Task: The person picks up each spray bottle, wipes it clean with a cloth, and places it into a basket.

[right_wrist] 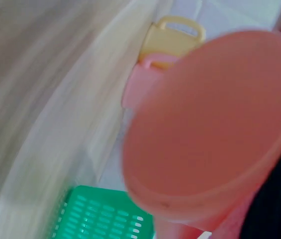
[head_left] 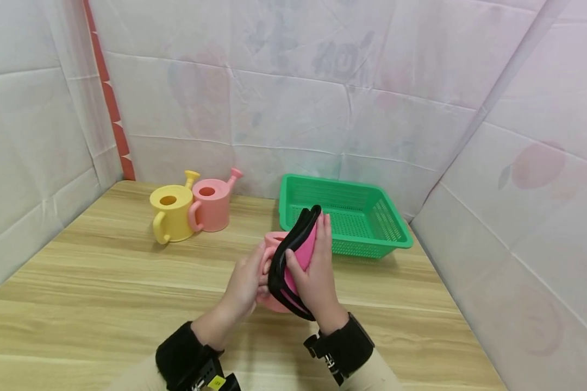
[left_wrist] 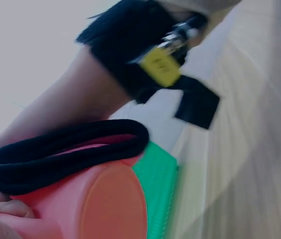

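A pink watering can point(head_left: 273, 305) is held tilted above the table, its round base point(right_wrist: 215, 119) turned to the right wrist view. My left hand point(head_left: 242, 285) grips it on the handle side; fingertips show by the handle in the left wrist view. My right hand point(head_left: 318, 282) holds a folded pink cloth piece with thick black edging point(head_left: 295, 271) against the can's side, thumb over the pink face and fingers stretched along it. The cloth piece point(left_wrist: 70, 149) lies along the can body in the left wrist view. Its exact kind is unclear, and it hides much of the can.
A yellow watering can point(head_left: 178, 222) and another pink watering can point(head_left: 215, 209) stand side by side at the back left of the wooden table point(head_left: 102, 304). Behind my right hand sits a green perforated basket point(head_left: 367, 247). Sheet-covered walls point(head_left: 293, 114) enclose the back and sides.
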`<state>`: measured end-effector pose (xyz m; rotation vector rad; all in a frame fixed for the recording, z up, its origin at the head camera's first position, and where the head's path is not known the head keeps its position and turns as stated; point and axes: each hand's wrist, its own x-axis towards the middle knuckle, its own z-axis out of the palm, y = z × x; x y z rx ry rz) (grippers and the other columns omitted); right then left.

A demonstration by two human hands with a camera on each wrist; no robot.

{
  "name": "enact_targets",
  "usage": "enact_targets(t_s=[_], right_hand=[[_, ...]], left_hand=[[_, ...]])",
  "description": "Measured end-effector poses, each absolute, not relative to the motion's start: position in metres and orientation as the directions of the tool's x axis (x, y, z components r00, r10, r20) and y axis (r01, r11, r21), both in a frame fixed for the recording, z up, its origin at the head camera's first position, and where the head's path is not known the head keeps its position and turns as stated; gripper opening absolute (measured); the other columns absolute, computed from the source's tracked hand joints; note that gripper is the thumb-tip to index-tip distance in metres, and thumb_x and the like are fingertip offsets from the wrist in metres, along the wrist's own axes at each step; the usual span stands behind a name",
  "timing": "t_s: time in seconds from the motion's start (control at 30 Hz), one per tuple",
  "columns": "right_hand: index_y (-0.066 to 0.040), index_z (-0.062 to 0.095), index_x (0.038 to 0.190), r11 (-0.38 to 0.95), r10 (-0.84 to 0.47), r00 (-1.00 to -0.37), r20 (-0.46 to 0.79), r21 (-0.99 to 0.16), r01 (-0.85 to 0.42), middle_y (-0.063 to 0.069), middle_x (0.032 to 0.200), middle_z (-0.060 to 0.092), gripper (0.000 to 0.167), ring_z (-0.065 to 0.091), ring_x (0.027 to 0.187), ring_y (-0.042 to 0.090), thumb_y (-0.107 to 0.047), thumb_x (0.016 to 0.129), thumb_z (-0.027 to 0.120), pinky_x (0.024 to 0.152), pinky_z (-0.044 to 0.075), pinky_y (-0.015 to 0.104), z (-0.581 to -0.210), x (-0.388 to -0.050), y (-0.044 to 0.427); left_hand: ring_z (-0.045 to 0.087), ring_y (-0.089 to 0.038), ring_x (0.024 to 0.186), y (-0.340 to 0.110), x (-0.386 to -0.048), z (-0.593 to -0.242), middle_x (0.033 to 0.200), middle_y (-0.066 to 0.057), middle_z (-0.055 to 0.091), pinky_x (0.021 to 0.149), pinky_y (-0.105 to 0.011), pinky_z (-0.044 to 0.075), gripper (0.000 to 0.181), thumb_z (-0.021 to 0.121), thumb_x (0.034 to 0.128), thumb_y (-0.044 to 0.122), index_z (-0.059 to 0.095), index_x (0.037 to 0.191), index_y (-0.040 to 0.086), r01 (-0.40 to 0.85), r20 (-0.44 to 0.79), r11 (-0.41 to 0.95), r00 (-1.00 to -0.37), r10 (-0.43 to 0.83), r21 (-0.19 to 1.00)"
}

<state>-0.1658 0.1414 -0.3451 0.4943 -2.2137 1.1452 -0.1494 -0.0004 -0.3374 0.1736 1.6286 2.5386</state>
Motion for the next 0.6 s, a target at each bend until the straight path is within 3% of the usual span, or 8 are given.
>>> enact_targets(t_s=[0.07, 0.2, 0.33, 0.4, 0.5, 0.6], right_hand=[[-0.019, 0.007, 0.150, 0.552, -0.045, -0.766, 0.641, -0.623, -0.554, 0.006, 0.155, 0.002, 0.083, 0.007, 0.140, 0.026, -0.035, 0.087, 0.058, 0.105, 0.019, 0.057, -0.343, -0.167, 0.143], [-0.019, 0.007, 0.150, 0.542, -0.035, -0.773, 0.633, -0.638, -0.547, 0.005, 0.155, 0.003, 0.082, 0.007, 0.140, 0.025, -0.035, 0.088, 0.058, 0.105, 0.019, 0.056, -0.345, -0.166, 0.144], [-0.018, 0.008, 0.150, 0.542, -0.030, -0.768, 0.639, -0.636, -0.550, 0.006, 0.155, 0.004, 0.082, 0.007, 0.140, 0.025, -0.034, 0.088, 0.058, 0.105, 0.018, 0.057, -0.348, -0.165, 0.142], [-0.017, 0.009, 0.150, 0.545, -0.030, -0.759, 0.650, -0.626, -0.558, 0.007, 0.155, 0.005, 0.082, 0.007, 0.140, 0.027, -0.033, 0.087, 0.059, 0.105, 0.017, 0.057, -0.349, -0.164, 0.141], [-0.015, 0.010, 0.150, 0.555, -0.035, -0.746, 0.665, -0.608, -0.568, 0.009, 0.154, 0.007, 0.081, 0.008, 0.140, 0.028, -0.032, 0.087, 0.059, 0.105, 0.017, 0.058, -0.353, -0.163, 0.139], [-0.015, 0.010, 0.150, 0.559, -0.038, -0.740, 0.672, -0.599, -0.573, 0.009, 0.154, 0.007, 0.081, 0.008, 0.140, 0.028, -0.032, 0.087, 0.059, 0.105, 0.018, 0.058, -0.356, -0.162, 0.137]], left_hand=[[0.021, -0.007, 0.044, 0.001, -0.148, -0.339, 0.056, 0.002, 0.026, 0.040, -0.017, 0.020, 0.044, 0.038, 0.1000, 0.037, 0.063, 0.103, 0.001, -0.049, 0.025, -0.411, -0.984, 0.174, 0.910], [0.021, -0.006, 0.043, 0.001, -0.148, -0.340, 0.054, 0.004, 0.026, 0.040, -0.016, 0.020, 0.047, 0.039, 0.0994, 0.039, 0.062, 0.112, 0.000, -0.066, 0.010, -0.413, -0.984, 0.179, 0.908], [0.021, -0.007, 0.043, 0.001, -0.149, -0.339, 0.054, 0.003, 0.026, 0.040, -0.017, 0.020, 0.043, 0.042, 0.0983, 0.041, 0.065, 0.095, 0.005, -0.073, -0.001, -0.422, -0.986, 0.169, 0.904], [0.021, -0.008, 0.043, 0.001, -0.150, -0.338, 0.054, 0.003, 0.026, 0.040, -0.018, 0.020, 0.043, 0.043, 0.0976, 0.042, 0.059, 0.082, 0.005, -0.081, -0.008, -0.429, -0.986, 0.168, 0.900], [0.025, -0.008, 0.043, 0.001, -0.151, -0.337, 0.055, 0.003, 0.033, 0.040, -0.018, 0.021, 0.046, 0.043, 0.0971, 0.043, 0.058, 0.078, 0.005, -0.077, -0.020, -0.409, -0.990, 0.141, 0.909], [0.027, -0.007, 0.042, -0.001, -0.153, -0.335, 0.055, 0.003, 0.035, 0.039, -0.018, 0.022, 0.047, 0.041, 0.0969, 0.046, 0.064, 0.084, 0.006, -0.070, -0.025, -0.376, -0.992, 0.122, 0.924]])
